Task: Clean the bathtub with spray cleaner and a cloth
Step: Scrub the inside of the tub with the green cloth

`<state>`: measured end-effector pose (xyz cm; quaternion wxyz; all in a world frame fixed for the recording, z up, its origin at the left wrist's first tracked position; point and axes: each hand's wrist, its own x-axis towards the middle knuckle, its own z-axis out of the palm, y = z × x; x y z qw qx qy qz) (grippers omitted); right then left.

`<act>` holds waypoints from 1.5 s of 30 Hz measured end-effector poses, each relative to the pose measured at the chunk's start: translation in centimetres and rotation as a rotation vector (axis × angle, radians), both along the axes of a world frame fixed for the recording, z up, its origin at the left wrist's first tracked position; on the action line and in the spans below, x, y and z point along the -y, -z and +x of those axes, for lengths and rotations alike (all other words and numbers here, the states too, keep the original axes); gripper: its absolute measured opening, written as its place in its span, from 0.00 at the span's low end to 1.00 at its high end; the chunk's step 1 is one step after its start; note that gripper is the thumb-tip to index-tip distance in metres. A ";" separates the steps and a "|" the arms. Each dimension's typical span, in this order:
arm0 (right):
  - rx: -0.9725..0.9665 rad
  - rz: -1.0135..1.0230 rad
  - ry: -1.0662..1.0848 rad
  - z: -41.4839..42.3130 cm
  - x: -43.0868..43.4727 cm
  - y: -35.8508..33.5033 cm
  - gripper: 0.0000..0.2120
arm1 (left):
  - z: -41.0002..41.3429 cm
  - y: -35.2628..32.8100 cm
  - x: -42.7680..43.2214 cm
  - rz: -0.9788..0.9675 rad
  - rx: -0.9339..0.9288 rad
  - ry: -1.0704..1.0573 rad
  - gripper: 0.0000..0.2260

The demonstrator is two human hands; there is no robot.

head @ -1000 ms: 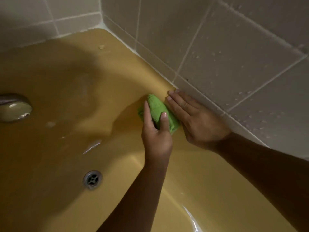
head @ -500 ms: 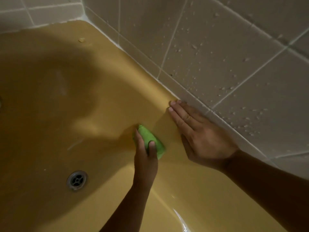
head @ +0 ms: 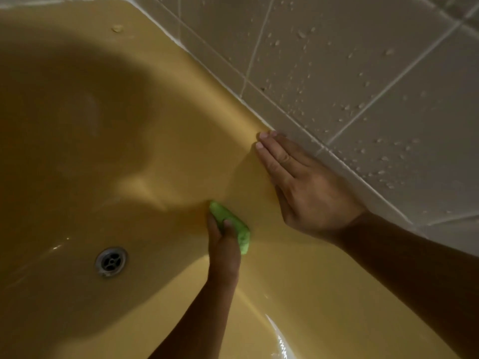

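A yellow bathtub (head: 129,151) fills most of the head view. A bright green cloth (head: 234,225), bunched small, lies against the tub's inner side wall. My left hand (head: 224,244) grips the cloth from below, fingers curled over it, pressing it to the wall. My right hand (head: 303,185) lies flat with straight fingers on the tub's rim ledge, its fingertips close to the white seam under the tiles. No spray cleaner is in view.
A round metal drain (head: 111,260) sits in the tub floor left of my left hand. Grey wall tiles (head: 350,73), dotted with droplets, rise behind the rim. A small speck (head: 117,28) lies on the far rim corner.
My left hand has slid the green cloth down the tub's side wall, away from my right hand. My right hand stays flat on the rim. The view has shifted right.
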<state>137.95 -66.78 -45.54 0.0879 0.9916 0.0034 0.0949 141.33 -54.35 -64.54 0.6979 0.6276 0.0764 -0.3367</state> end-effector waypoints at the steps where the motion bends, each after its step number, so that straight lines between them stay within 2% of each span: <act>1: -0.001 -0.002 -0.003 -0.2 0.0 0.0 0.31 | -0.4 -1.8 0.3 -0.055 0.008 -0.014 0.26; 10: 0.008 0.008 0.009 -7.7 0.2 -0.3 0.30 | -1.6 -11.1 1.5 -0.324 0.330 0.022 0.26; 13: 0.000 0.014 0.008 -7.6 0.2 -0.2 0.30 | -1.9 -11.0 2.1 -0.266 0.485 0.031 0.27; 16: -0.008 0.019 0.011 -7.5 0.4 -0.2 0.29 | -2.2 -8.4 2.6 -0.207 0.555 -0.008 0.27; 24: 0.011 0.006 -0.004 -7.4 0.5 0.2 0.31 | -4.9 2.5 0.8 0.007 0.376 0.066 0.35; 27: 0.025 -0.036 -0.017 -7.3 0.5 0.3 0.32 | -5.6 7.1 -0.3 0.180 0.291 0.155 0.32; 30: 0.014 -0.073 -0.020 -7.3 0.6 0.3 0.32 | -6.1 8.2 -0.6 0.237 0.194 0.095 0.29; 33: 0.005 -0.072 -0.010 -7.1 0.7 0.4 0.32 | -6.5 5.1 0.4 0.114 0.037 -0.024 0.26; 36: -0.003 -0.028 0.009 -7.6 0.4 0.3 0.32 | -7.8 0.2 1.4 -0.071 0.018 -0.102 0.25; 41: 0.003 -0.014 -0.001 -12.6 0.6 0.0 0.30 | -8.6 -7.8 2.2 -0.272 0.224 -0.082 0.25; 45: -0.011 0.004 -0.011 -14.3 0.8 -0.2 0.30 | -8.7 -10.7 2.4 -0.342 0.403 -0.005 0.25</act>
